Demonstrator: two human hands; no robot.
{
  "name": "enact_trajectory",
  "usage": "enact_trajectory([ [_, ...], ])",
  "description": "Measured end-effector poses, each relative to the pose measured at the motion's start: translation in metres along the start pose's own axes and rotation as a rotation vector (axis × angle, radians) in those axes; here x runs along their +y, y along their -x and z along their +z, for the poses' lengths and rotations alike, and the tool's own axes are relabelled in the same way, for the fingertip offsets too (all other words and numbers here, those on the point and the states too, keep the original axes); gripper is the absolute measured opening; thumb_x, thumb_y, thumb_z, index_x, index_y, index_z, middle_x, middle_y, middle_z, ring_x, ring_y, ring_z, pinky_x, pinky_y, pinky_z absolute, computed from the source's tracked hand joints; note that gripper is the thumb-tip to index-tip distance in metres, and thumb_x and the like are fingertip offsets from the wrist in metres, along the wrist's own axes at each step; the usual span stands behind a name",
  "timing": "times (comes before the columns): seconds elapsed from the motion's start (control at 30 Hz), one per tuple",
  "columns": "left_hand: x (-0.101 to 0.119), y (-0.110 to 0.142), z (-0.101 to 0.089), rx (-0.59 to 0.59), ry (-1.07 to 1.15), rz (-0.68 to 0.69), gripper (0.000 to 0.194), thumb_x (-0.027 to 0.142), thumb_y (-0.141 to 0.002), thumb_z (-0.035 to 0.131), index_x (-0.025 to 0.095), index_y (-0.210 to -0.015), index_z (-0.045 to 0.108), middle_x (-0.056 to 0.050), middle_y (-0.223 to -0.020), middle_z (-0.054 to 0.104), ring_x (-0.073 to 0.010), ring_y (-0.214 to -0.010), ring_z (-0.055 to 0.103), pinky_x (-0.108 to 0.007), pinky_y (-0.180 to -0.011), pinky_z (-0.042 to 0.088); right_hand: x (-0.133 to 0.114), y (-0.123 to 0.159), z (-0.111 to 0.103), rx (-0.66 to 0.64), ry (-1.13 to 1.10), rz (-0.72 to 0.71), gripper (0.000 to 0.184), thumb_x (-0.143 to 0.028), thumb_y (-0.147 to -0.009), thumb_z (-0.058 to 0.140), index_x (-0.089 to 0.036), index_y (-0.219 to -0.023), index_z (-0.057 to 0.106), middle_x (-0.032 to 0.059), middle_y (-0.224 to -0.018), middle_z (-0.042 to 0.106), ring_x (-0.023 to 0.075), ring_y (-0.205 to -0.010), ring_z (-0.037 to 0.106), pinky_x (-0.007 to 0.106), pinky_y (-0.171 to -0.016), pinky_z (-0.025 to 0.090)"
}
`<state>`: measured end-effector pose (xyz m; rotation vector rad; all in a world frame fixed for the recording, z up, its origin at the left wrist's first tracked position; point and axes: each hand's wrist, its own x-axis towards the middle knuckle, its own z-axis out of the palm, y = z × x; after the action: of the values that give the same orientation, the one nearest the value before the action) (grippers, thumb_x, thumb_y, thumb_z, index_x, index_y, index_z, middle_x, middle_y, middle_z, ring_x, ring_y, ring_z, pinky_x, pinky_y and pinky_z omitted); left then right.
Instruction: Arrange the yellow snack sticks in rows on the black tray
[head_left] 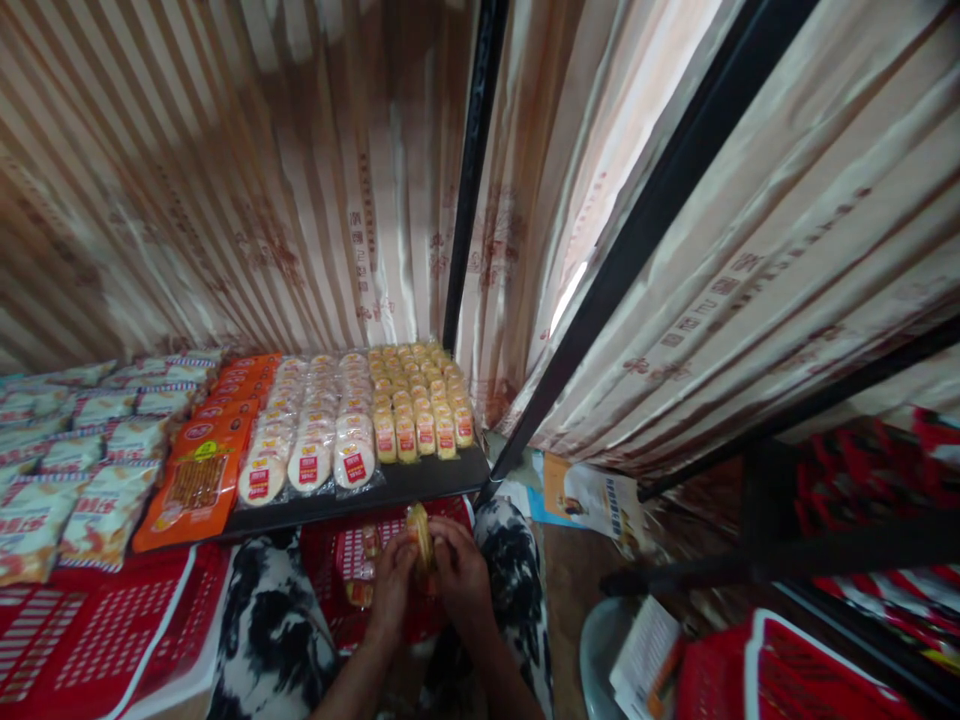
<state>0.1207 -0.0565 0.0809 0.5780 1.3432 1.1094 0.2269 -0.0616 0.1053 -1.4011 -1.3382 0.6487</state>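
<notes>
Between my knees, my left hand [393, 582] and my right hand [463, 572] close their fingers around a yellow wrapped snack pack [419, 528]. It is held on edge over a red basket [456, 512], where a few more yellow packs [360, 594] lie at the left side. Just beyond my hands is a black shelf [300, 514]. Rows of small yellow snack packs [424, 432] with red labels stand at its right end. Beside them are rows of round white crackers [310, 466] in clear wrap.
Orange snack bags [204, 468] and pale blue snack bags [112, 510] cover the shelf's left part. Below them sits another red basket [97, 640]. Black posts [600, 290] rise at the right, before pleated curtains. At lower right are a pale basin [596, 650] and a red basket [720, 665].
</notes>
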Motion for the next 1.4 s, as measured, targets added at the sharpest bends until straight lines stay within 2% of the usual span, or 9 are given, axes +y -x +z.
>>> enact_trajectory([
  [0.33, 0.028, 0.010, 0.025, -0.054, -0.044, 0.134, 0.034, 0.040, -0.053, 0.067, 0.018, -0.078, 0.059, -0.009, -0.084, 0.068, -0.0221, -0.081, 0.063, -0.034, -0.078, 0.047, -0.006, -0.009, -0.012, 0.061, 0.044, -0.010, 0.025, -0.028, -0.085, 0.044, -0.023, -0.088, 0.068, 0.0075, -0.102, 0.065, 0.0194, -0.100, 0.059, 0.034, -0.091, 0.046],
  [0.47, 0.036, 0.004, 0.031, -0.054, -0.107, 0.182, 0.030, 0.038, -0.054, 0.066, 0.018, -0.077, 0.059, -0.007, -0.079, 0.067, -0.0202, -0.075, 0.062, -0.033, -0.075, 0.048, -0.011, -0.016, -0.016, 0.047, 0.060, -0.020, 0.027, -0.028, -0.086, 0.041, -0.023, -0.092, 0.067, 0.0076, -0.105, 0.065, 0.0197, -0.102, 0.058, 0.035, -0.092, 0.045],
  [0.63, 0.033, -0.009, 0.036, -0.084, -0.127, 0.222, 0.027, 0.035, -0.061, 0.064, 0.018, -0.081, 0.057, -0.007, -0.082, 0.067, -0.0203, -0.078, 0.062, -0.034, -0.077, 0.047, -0.012, -0.020, -0.013, 0.051, 0.086, -0.019, 0.028, -0.027, -0.086, 0.040, -0.021, -0.098, 0.066, 0.0081, -0.112, 0.062, 0.0196, -0.105, 0.057, 0.034, -0.093, 0.045],
  [0.83, 0.044, -0.014, 0.051, -0.099, -0.191, 0.275, 0.021, 0.031, -0.067, 0.060, 0.019, -0.083, 0.054, -0.005, -0.083, 0.066, -0.0187, -0.080, 0.062, -0.032, -0.079, 0.046, -0.020, -0.029, -0.016, 0.087, 0.288, -0.047, 0.029, -0.022, -0.083, 0.043, -0.023, -0.103, 0.064, 0.0068, -0.114, 0.061, 0.0231, -0.107, 0.053, 0.042, -0.096, 0.040],
  [1.07, 0.054, -0.028, 0.073, -0.083, -0.210, 0.323, 0.016, 0.027, -0.067, 0.059, 0.019, -0.079, 0.053, -0.003, -0.076, 0.064, -0.0165, -0.074, 0.061, -0.030, -0.075, 0.047, -0.022, -0.038, -0.017, 0.086, 0.348, -0.015, 0.029, -0.023, -0.082, 0.043, -0.024, -0.100, 0.065, 0.0066, -0.126, 0.053, 0.0241, -0.114, 0.048, 0.043, -0.097, 0.038],
  [1.27, 0.054, -0.042, 0.085, -0.106, -0.210, 0.351, 0.020, 0.032, -0.067, 0.060, 0.019, -0.082, 0.054, -0.002, -0.078, 0.064, -0.0148, -0.074, 0.061, -0.030, -0.076, 0.047, -0.025, -0.049, -0.017, 0.089, 0.351, 0.081, 0.038, -0.028, -0.086, 0.037, -0.016, -0.114, 0.060, 0.0110, -0.130, 0.051, 0.0227, -0.118, 0.047, 0.041, -0.100, 0.037],
  [1.4, 0.057, -0.044, 0.091, -0.118, -0.210, 0.345, 0.023, 0.035, -0.067, 0.061, 0.018, -0.082, 0.055, -0.003, -0.080, 0.065, -0.0146, -0.077, 0.061, -0.030, -0.078, 0.046, -0.025, -0.052, -0.012, 0.107, 0.291, 0.152, 0.047, -0.033, -0.089, 0.028, -0.010, -0.120, 0.056, 0.0147, -0.136, 0.044, 0.0219, -0.126, 0.040, 0.039, -0.103, 0.034],
])
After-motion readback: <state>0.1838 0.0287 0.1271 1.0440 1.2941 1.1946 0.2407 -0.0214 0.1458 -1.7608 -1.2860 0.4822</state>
